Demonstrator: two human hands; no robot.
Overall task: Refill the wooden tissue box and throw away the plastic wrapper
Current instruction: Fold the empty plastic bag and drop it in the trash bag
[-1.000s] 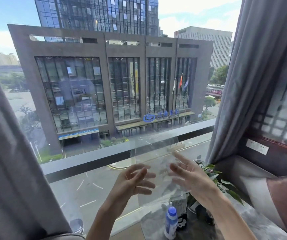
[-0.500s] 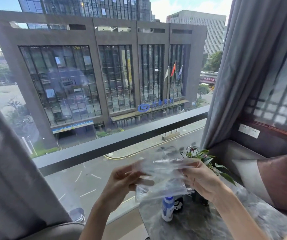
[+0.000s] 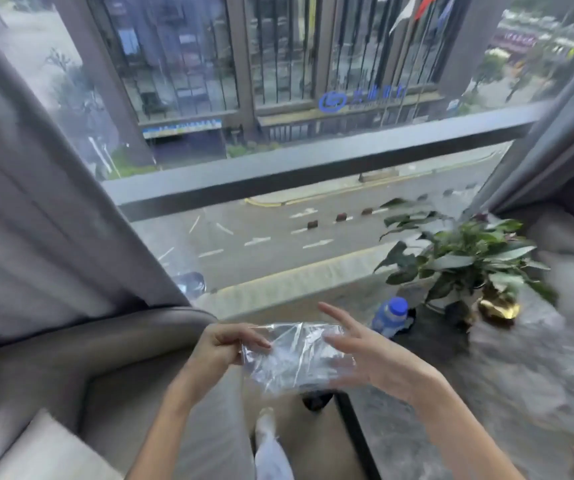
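Your left hand (image 3: 225, 344) pinches the left edge of the clear plastic wrapper (image 3: 294, 355), held in the air in front of you above your lap. Your right hand (image 3: 368, 355) is spread open, fingers splayed, palm against the film's right side without gripping. The thin film could slip or spring open from so light a hold. Beyond, a blue-capped bottle (image 3: 390, 315) and a potted plant (image 3: 462, 258) stand on the marbled surface (image 3: 520, 375). The tissue box is out of view.

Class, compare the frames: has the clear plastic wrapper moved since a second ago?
Yes. The plastic wrapper has come down: earlier it was spread up against the window rail, now it sits folded well below the rail, level with the blue-capped bottle.
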